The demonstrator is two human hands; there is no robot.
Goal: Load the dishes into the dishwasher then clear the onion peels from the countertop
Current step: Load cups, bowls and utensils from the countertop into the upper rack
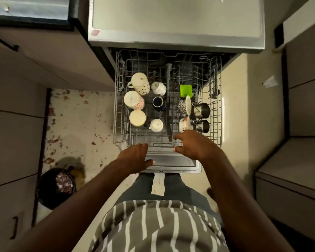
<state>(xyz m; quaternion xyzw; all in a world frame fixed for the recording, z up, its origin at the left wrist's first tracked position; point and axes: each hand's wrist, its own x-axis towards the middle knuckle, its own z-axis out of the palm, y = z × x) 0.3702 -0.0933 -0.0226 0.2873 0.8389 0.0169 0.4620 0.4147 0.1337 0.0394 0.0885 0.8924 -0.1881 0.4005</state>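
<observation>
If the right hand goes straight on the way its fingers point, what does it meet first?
Probably the floral cup in the rack: the right hand points toward it from just in front, though depth is unclear.

A dim kitchen has grey cabinets (16, 142) with dark handles on the left and more cabinets (305, 110) on the right, a pale floor (244, 110) between them, speckled with reddish flecks at left, where a dark bin (51, 190) stands beside the cabinets.
</observation>
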